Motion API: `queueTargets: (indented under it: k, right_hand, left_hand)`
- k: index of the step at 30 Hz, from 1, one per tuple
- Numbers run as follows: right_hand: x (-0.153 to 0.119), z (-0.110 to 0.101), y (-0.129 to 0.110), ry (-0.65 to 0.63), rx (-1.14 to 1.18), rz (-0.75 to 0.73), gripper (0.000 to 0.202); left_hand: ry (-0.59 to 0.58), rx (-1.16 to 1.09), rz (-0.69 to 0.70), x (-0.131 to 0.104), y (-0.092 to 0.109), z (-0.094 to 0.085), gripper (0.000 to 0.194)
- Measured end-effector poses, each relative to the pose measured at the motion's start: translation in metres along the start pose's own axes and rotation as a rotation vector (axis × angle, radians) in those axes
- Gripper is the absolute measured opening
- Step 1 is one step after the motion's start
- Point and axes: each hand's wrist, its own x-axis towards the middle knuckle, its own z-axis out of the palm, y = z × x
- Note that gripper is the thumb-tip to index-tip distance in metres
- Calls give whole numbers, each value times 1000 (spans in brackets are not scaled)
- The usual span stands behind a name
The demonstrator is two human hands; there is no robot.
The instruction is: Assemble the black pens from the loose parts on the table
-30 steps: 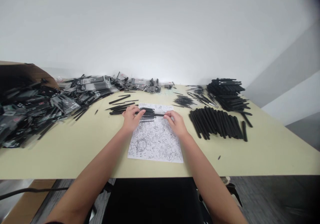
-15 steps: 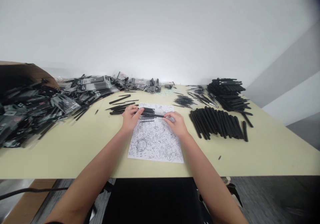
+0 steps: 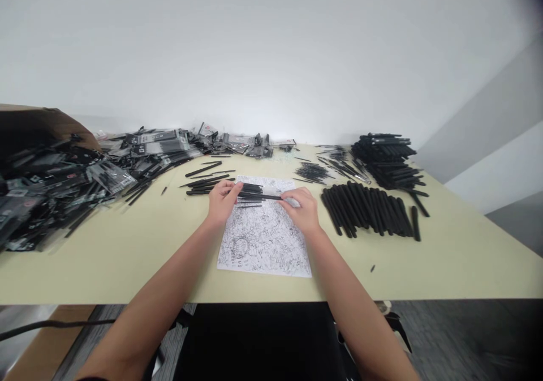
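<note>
Paper (image 3: 265, 239): scribbled sheet on the counter (image 3: 139, 262), perhaps protecting it.
Right hand (image 3: 304, 206): pinches the right end of a black stick (image 3: 270, 197) above the paper.
Left hand (image 3: 220, 204): grips its other end, seemingly for steadiness.
Thick rods (image 3: 369, 208): side by side at right, likely for easy reach.
Packets (image 3: 159, 140): heaped near the wall (image 3: 263, 52), probably kept aside.

We can't read any words here. The paper (image 3: 267, 239) is full of tiny dark scribbles (image 3: 240, 247) (so many!), and the bags (image 3: 159, 137) have small white marks (image 3: 135, 140), too blurry for us.
</note>
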Motion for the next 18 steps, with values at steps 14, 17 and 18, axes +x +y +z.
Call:
queueTargets:
  k: [14, 17, 18]
  right_hand:
    - [-1, -4, 6, 115, -79, 48, 12]
    - [-2, -3, 6, 112, -87, 46, 12]
    - [-2, -3, 6, 115, -94, 45, 12]
  left_hand:
    - [189, -180, -150, 7, -2, -4, 51]
    - [205, -183, -152, 9, -5, -6, 51]
    - [209, -188, -155, 10, -6, -6, 51]
